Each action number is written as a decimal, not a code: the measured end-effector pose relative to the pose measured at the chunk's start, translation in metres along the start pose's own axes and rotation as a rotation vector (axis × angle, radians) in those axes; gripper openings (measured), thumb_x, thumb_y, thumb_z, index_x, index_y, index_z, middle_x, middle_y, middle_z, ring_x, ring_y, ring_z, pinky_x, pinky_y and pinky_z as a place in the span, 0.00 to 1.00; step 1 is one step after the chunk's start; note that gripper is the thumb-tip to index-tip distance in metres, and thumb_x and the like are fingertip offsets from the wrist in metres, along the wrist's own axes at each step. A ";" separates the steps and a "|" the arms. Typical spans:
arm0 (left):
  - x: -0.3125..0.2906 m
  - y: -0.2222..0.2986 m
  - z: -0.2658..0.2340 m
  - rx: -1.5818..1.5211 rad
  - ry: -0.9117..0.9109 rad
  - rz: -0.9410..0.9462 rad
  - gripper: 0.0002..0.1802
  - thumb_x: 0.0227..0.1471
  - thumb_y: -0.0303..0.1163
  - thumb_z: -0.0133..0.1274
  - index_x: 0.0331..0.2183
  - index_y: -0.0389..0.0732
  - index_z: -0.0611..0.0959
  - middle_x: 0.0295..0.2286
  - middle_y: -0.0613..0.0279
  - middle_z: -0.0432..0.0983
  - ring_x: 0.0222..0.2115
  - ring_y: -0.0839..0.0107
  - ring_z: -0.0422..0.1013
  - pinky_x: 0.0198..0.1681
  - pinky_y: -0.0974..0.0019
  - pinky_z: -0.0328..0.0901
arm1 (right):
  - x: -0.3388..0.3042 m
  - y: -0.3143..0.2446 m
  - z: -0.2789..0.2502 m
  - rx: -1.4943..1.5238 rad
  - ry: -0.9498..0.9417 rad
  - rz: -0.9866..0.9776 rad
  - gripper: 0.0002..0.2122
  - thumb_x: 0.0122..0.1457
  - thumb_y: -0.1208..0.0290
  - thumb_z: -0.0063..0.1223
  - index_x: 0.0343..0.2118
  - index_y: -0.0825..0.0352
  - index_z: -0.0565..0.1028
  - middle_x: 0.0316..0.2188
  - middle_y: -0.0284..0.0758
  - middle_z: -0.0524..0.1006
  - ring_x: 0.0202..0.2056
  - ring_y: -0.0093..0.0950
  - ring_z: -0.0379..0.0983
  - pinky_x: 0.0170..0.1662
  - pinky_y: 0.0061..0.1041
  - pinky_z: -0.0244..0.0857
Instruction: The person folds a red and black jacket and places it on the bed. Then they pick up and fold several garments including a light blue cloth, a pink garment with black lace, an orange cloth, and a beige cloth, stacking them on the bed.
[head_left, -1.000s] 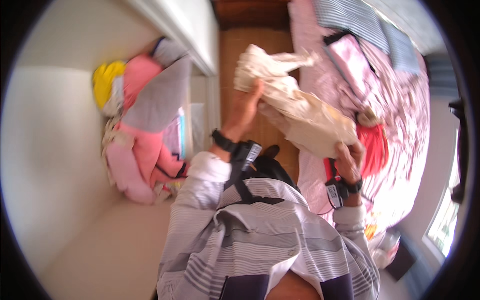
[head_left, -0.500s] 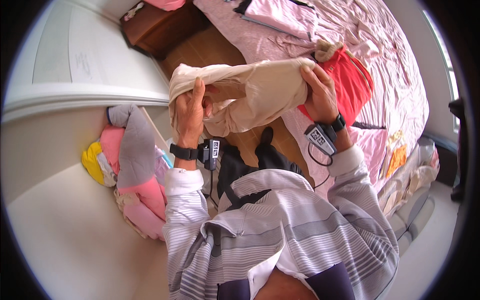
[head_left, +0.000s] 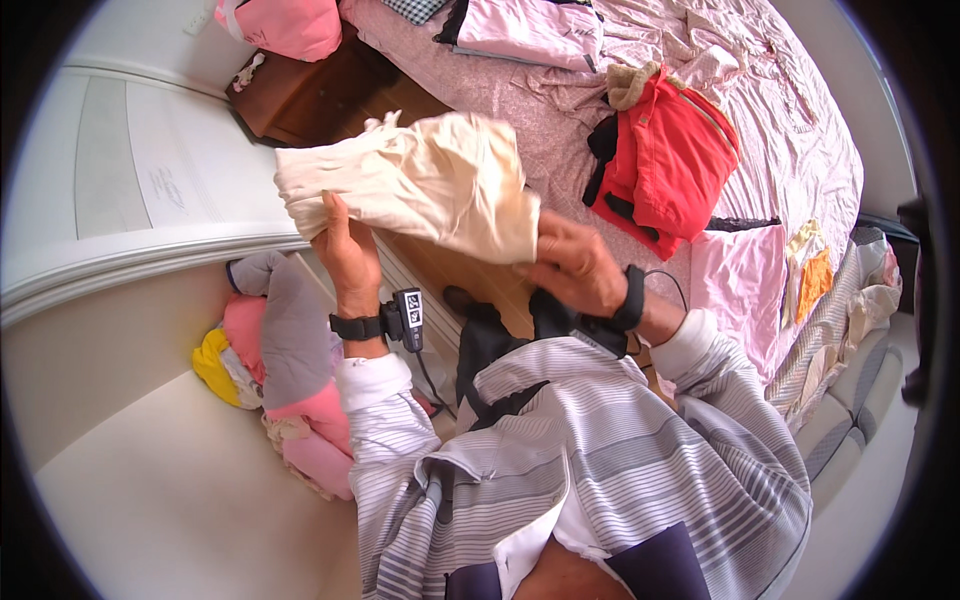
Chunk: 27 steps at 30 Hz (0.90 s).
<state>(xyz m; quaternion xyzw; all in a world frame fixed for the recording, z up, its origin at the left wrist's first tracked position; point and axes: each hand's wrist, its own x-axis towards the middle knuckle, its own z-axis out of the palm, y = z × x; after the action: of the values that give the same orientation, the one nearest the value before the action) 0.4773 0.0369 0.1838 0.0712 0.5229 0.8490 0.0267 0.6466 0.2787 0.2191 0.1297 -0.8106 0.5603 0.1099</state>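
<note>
A cream garment [head_left: 430, 185] is held up in front of me, folded into a loose bundle; its kind is hard to tell. My left hand [head_left: 350, 258] grips its left end from below, thumb on the near face and the other fingers hidden behind the cloth. At the lower right corner my right hand [head_left: 580, 265], a little blurred, has its fingers and thumb closed around the edge. Past the right hand, a red jacket [head_left: 675, 150] with a fuzzy tan collar lies folded on the bed.
The bed [head_left: 560, 120] has a pink patterned cover. Folded pink clothes [head_left: 525, 30] lie at its far side, and a pink cloth [head_left: 740, 275] at its near right. To my left, a pile of clothes [head_left: 300, 340] sits in a pale cupboard. A brown nightstand [head_left: 305, 90] stands far left.
The garment has gone from stretched wide with its opening showing to folded together. It has moved left, and my right hand has come down and inward.
</note>
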 end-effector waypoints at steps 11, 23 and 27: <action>-0.015 0.028 0.002 -0.011 -0.047 -0.124 0.27 0.60 0.30 0.52 0.60 0.39 0.67 0.56 0.58 0.68 0.57 0.61 0.63 0.64 0.51 0.54 | -0.030 0.060 0.028 0.138 -0.104 0.363 0.23 0.54 0.65 0.64 0.51 0.68 0.73 0.43 0.41 0.76 0.43 0.38 0.75 0.45 0.34 0.70; -0.032 0.046 0.010 -0.055 -0.120 -0.161 0.36 0.56 0.37 0.58 0.62 0.41 0.64 0.59 0.58 0.65 0.59 0.58 0.61 0.65 0.49 0.52 | 0.028 0.111 0.041 0.629 -0.105 0.361 0.58 0.41 0.54 0.76 0.70 0.62 0.43 0.63 0.48 0.61 0.65 0.41 0.56 0.66 0.41 0.52; -0.034 0.046 0.008 -0.075 -0.102 -0.179 0.36 0.55 0.37 0.59 0.61 0.41 0.65 0.59 0.58 0.65 0.60 0.58 0.61 0.65 0.49 0.51 | 0.034 0.120 0.030 0.685 -0.285 0.441 0.37 0.49 0.64 0.72 0.61 0.66 0.65 0.55 0.36 0.71 0.55 0.26 0.67 0.59 0.29 0.61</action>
<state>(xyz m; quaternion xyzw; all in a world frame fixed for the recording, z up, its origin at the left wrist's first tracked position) 0.5138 0.0188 0.2247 0.0665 0.4930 0.8575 0.1316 0.5734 0.2885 0.1142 0.0583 -0.5930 0.7838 -0.1749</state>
